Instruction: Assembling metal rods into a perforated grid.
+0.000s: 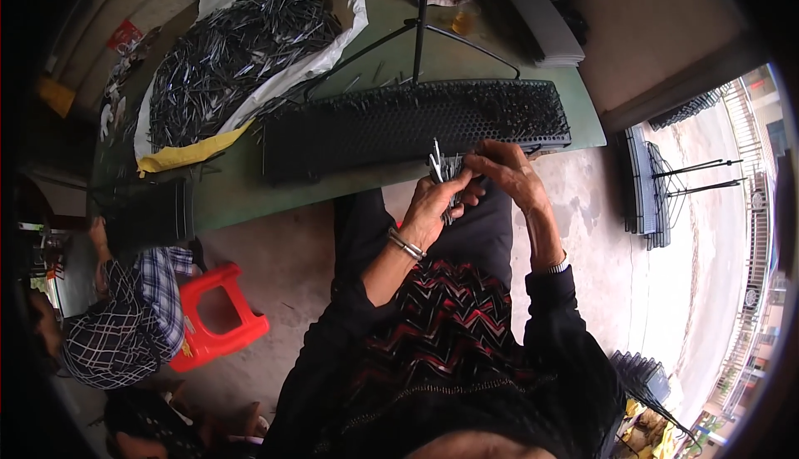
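Streaming in from the open right side, bleaching the outdoor ground [707,234] nearly white and paling the floor [574,218]. Falling more softly on the table [223,207], striking cold glints from the piled metal strips [241,51] and a white glare from the held strips [435,163]. Rendering the left hand [433,205] and right hand [509,176] fairly crisply. Sinking toward black across the perforated panel [358,134], swallowing fine detail. Dimming at lower left, perhaps blurring slightly too. Bowing the railing [756,234] near the rim, darkening to black at the corners.
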### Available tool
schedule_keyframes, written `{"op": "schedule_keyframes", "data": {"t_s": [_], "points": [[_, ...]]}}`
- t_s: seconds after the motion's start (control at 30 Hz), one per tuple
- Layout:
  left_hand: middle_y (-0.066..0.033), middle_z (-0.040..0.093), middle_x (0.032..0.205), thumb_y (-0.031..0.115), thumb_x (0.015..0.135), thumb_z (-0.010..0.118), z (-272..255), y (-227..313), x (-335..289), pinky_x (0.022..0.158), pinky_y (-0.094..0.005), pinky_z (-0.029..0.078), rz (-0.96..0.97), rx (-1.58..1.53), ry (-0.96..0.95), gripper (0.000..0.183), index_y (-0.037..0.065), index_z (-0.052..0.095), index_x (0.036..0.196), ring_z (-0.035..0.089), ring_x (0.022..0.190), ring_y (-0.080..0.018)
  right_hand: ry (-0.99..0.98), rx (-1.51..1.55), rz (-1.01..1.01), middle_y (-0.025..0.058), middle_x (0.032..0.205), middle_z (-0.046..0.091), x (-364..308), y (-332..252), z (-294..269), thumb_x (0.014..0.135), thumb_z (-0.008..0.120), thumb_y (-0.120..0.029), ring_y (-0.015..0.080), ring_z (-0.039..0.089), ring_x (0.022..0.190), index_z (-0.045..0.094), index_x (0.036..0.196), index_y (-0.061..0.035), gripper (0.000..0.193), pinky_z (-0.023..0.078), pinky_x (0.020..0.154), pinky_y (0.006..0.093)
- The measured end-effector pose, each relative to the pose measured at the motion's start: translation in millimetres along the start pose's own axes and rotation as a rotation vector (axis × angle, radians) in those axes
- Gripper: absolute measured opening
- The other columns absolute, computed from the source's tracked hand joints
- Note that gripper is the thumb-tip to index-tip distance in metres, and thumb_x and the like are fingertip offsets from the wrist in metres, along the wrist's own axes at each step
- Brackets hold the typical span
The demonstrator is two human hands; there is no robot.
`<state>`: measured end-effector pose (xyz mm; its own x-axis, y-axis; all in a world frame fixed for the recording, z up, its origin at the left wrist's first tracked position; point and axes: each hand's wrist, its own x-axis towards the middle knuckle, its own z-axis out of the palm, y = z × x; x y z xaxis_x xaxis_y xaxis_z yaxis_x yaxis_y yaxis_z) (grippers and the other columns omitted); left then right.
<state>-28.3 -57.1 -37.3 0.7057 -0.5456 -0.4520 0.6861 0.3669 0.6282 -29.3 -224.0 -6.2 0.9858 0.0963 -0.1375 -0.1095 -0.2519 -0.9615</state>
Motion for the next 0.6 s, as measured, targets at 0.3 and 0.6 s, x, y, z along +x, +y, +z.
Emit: {"op": "schedule_keyframes", "data": {"t_s": [0.3, 0.6], "points": [[-0.012, 0.07, 0.09, 0.025, 0.089, 0.062, -5.0, 7.8, 13.1, 0.048, -0.0189, 0.035, 0.003, 0.153, -0.03, 0.027, 0.002, 0.066, 0.103, 0.066, 0.074, -0.012, 0.092, 0.117, 0.023, 0.0016, 0.077, 0.06, 5.2, 1.0, -6.2, 0.087, 0.06, -0.013, 0.0082, 0.054, 0.07, 0.06, 0.086, 0.0, 0.013, 0.045, 0.062, 0.0237], [-0.0095, 0.07, 0.082, 0.022, 0.088, 0.064, 3.7, 11.3, 28.5, 0.045, -0.0195, 0.034, -0.013, 0.018, 0.11, 0.018, 0.005, 0.065, 0.094, 0.064, 0.066, -0.0112, 0.705, -0.229, -0.199, 0.0044, 0.071, 0.062, 30.2, 3.4, -15.0, 0.089, 0.058, -0.008, 0.0089, 0.058, 0.064, 0.059, 0.087, 0.0018, 0.01, 0.046, 0.061, 0.0237]]}}
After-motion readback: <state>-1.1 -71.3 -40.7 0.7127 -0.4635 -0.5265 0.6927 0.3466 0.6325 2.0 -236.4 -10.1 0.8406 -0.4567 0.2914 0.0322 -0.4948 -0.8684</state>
